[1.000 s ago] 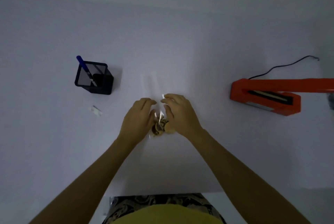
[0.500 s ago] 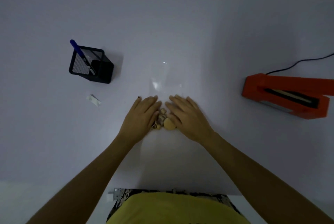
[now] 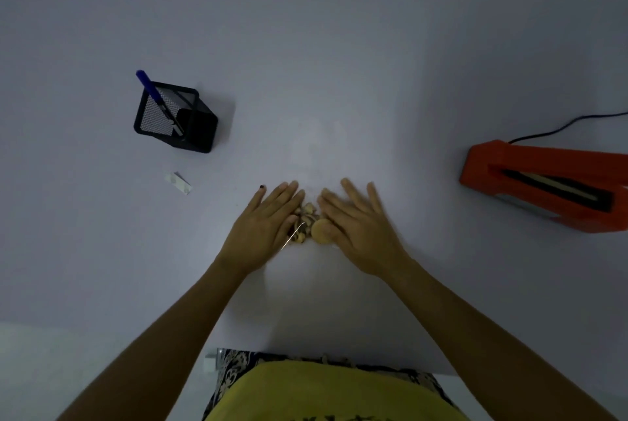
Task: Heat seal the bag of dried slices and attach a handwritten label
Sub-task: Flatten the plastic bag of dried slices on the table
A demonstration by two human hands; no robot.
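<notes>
Head view: a clear plastic bag (image 3: 317,162) is lying flat on the white table (image 3: 339,46), its dried slices (image 3: 311,225) — round, tan — bunching between the left hand (image 3: 263,232) and right hand (image 3: 356,230), both pressing down open-palmed. Left of the bag, a black mesh holder (image 3: 176,121) is holding a blue pen (image 3: 149,89); right, an orange sealer (image 3: 547,186).

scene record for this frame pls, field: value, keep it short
left hand: flat, palm down, beside the slices
right hand: flat, palm down, beside the slices
dried slices: between the hands, in a clear bag
heat sealer: orange, far right, untouched
pen: blue, in black mesh holder
label: white slip, left of the hands
</notes>
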